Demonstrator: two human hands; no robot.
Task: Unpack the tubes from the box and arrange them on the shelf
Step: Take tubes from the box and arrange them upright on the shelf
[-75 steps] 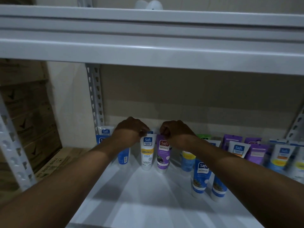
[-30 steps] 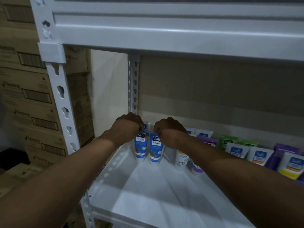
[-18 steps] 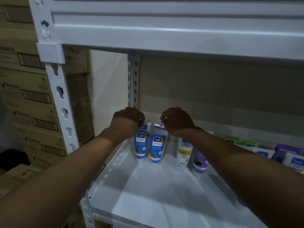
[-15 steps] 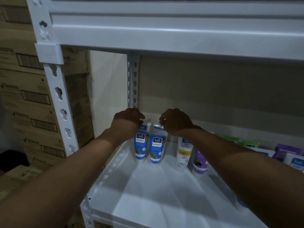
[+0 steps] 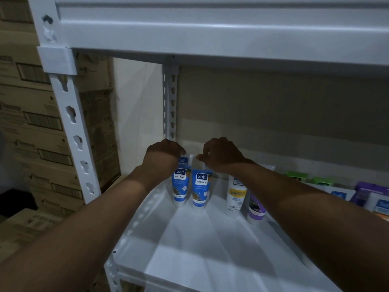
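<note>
Compared with one second earlier, both hands had lifted off the crimped tops of the two front tubes and moved slightly up and back; against half a second earlier, their position was almost unchanged. The white shelf board (image 5: 200,253) lay nearest, with both forearms reaching over it. At its left rear stood the left blue tube (image 5: 180,187) and the right blue tube (image 5: 200,189), side by side, cap down and crimp up, each with a white "Safi Naturals" label panel. Neither was touched. To their right, apart from them, stood a white-and-yellow tube (image 5: 235,196) and a purple tube (image 5: 255,207), both partly behind the right forearm. The left hand (image 5: 163,159) hovered above the left blue tube, fingers curled down in front of a rear tube (image 5: 185,160); whether it gripped that tube could not be told. The right hand (image 5: 221,157) had curled fingers with thumb and forefinger drawn close together; whether they pinched anything could not be told. Green tubes (image 5: 296,177) stood farther right along the back. Behind the hands rose the rear upright (image 5: 169,106). Cardboard cartons (image 5: 31,127) were stacked at the left, outside the frame.
</note>
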